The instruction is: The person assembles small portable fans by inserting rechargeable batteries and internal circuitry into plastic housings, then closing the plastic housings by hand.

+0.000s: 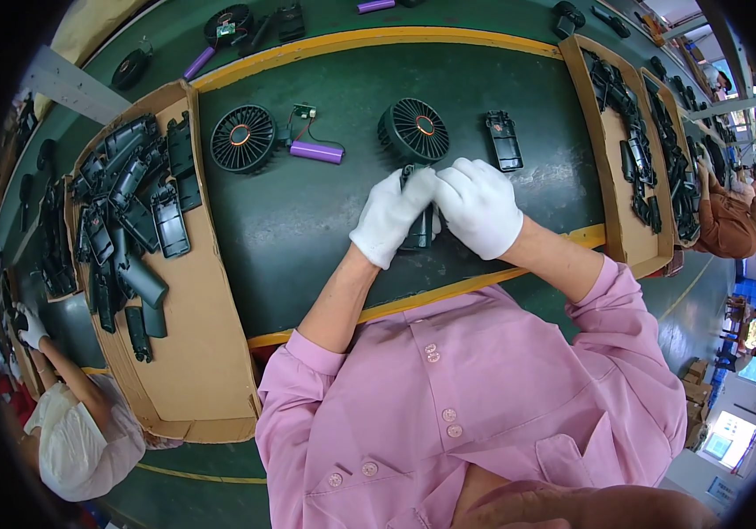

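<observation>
Both my hands wear white gloves and meet over a small black handheld fan (417, 130) in the middle of the green bench. Its round, slatted head points away from me, and its dark handle (418, 231) runs toward me under my fingers. My left hand (390, 216) is wrapped round the handle from the left. My right hand (478, 207) is closed at the top of the handle, near the neck; its fingertips are hidden, so what they pinch does not show. Right of the fan head lies a black handle shell (505, 141), open side up.
Another fan head (243, 137) lies on the left, wired to a small green circuit board (305, 111) and a purple cylindrical battery (316, 152). A cardboard box (206, 353) of black shells stands left, another box (603, 132) right. Yellow edging (378, 37) borders the bench. Co-workers sit on both sides.
</observation>
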A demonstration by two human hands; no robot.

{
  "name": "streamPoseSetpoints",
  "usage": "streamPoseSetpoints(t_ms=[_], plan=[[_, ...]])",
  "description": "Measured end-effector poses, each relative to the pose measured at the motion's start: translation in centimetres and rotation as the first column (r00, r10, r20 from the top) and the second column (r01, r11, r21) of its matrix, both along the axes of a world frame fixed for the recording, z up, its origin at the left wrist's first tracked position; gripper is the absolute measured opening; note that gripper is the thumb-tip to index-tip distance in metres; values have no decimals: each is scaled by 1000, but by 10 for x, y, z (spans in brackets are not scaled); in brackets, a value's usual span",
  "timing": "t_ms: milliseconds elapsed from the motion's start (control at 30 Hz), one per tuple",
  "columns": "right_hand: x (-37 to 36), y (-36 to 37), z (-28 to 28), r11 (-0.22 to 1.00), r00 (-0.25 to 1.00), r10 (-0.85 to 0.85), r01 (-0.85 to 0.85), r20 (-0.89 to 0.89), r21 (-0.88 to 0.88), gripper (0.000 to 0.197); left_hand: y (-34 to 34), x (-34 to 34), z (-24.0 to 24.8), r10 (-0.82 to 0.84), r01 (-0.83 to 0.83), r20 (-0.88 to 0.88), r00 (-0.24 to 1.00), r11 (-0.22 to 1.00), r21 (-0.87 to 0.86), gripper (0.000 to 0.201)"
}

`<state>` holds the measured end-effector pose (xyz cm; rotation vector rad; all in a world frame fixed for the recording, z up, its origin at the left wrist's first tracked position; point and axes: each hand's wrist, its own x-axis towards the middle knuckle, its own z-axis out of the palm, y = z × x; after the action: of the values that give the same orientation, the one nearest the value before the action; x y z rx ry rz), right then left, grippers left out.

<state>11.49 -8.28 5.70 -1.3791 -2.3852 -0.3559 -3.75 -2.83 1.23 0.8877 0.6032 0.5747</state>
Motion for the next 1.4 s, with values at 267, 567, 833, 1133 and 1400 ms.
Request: streamPoseSetpoints(t_ms=[267, 567, 833, 1133, 1400], plan=[[10, 11, 14, 994, 998, 24, -18, 52, -107, 30, -5, 6, 0, -43, 42, 39, 998, 999, 19, 23], [8, 8, 12, 989, 997, 58, -49, 54, -143, 34, -5, 9, -14, 7, -7, 29, 1000, 1000, -6, 27], [8, 8, -6, 990, 995, 71, -62, 66, -126, 50, -9, 11, -28, 196, -93, -250, 948, 924, 371, 30], [23, 21, -8, 987, 978, 76, -101, -192, -124, 60, 6, 4, -2, 32, 90, 283, 959, 908, -409, 29], [20, 2, 21, 928, 811, -236, 25, -535, -371, 47, 6, 10, -6, 155, -45, 230, 961, 905, -423, 30]])
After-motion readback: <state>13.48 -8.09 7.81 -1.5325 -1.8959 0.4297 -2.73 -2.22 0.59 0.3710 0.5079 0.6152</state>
